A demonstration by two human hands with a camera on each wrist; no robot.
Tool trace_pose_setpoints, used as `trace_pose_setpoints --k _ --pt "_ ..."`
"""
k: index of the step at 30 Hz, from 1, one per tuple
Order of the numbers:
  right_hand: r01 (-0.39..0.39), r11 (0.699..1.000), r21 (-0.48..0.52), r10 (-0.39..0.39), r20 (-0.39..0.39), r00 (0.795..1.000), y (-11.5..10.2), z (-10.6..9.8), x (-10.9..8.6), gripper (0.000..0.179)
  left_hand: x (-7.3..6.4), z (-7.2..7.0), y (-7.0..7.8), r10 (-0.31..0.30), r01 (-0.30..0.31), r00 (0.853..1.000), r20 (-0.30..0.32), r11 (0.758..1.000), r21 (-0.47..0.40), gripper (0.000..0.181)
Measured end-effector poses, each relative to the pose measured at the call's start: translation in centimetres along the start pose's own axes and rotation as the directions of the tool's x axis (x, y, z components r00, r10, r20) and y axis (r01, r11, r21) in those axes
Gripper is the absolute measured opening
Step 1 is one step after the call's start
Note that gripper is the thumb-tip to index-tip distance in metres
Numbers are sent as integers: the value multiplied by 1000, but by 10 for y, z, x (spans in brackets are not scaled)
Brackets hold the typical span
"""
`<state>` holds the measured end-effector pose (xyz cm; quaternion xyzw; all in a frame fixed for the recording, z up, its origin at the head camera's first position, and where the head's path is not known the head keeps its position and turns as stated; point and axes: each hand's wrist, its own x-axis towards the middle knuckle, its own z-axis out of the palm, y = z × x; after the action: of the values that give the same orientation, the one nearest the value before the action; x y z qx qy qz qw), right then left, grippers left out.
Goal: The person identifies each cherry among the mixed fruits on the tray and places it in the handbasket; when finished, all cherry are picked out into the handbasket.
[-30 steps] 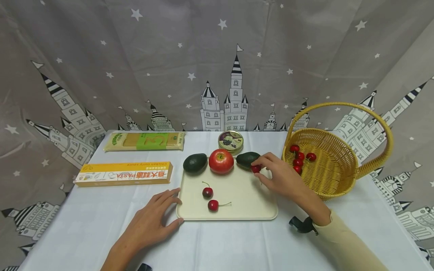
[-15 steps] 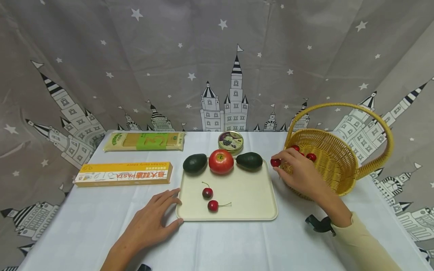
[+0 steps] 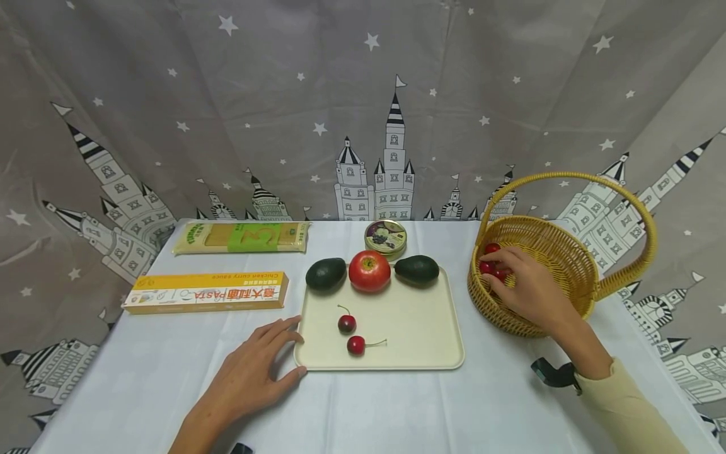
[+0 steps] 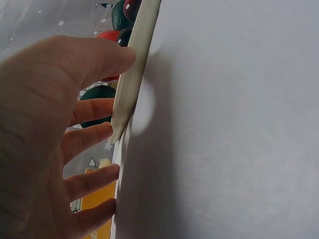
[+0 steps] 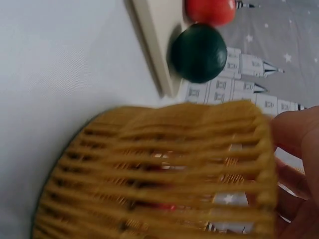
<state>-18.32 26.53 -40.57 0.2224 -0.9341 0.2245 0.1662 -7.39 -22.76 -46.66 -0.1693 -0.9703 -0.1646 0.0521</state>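
Note:
My right hand [image 3: 533, 287] reaches into the yellow wicker basket [image 3: 486, 308] and pinches a red cherry [image 3: 486, 267] between thumb and fingertips. Other cherries [image 3: 491, 248] lie in the basket, partly hidden by the hand. In the right wrist view the woven basket wall [image 5: 199, 164] covers most of the fingers. At the near left corner of a cream tray [image 3: 408, 340], my left hand [image 3: 249, 369] rests with its thumb and fingers touching the rim. On the tray are a dark cherry [image 3: 346, 323] and a red cherry [image 3: 356, 345], both with stems.
Along the tray's far side sit an avocado [image 3: 326, 274], a red apple [image 3: 369, 271] and a second avocado [image 3: 416, 270]. Behind them stands a round tin [image 3: 386, 237]. A pasta box [image 3: 207, 292] and a green-labelled noodle pack [image 3: 242, 237] lie at the left.
My right hand has carried a cherry from beside the right avocado, over the tray's right edge, into the basket. The left hand has stayed at the tray corner.

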Motion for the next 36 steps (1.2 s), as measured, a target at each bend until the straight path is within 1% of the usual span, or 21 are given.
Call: trace_pose_setpoints --k 5,9,18,26,36 --pt "6 1000 -13 -6 -28 1000 10 -2 -3 37 0 0 0 8 -8 1000 -10 1000 0 42" --pt "-6 1000 -14 6 -29 1000 16 -4 -5 37 0 0 0 10 -10 1000 -15 1000 -5 42" --pt "-87 996 -17 87 1 996 35 -10 -10 38 1 0 -1 3 -3 1000 -4 1000 -12 41" --pt "-96 995 -26 97 22 995 51 -9 -15 33 1 1 -1 3 -3 1000 -8 1000 -23 40" --pt "-145 989 -37 148 96 984 64 -8 -14 35 1 0 0 -12 12 1000 9 1000 -19 40"
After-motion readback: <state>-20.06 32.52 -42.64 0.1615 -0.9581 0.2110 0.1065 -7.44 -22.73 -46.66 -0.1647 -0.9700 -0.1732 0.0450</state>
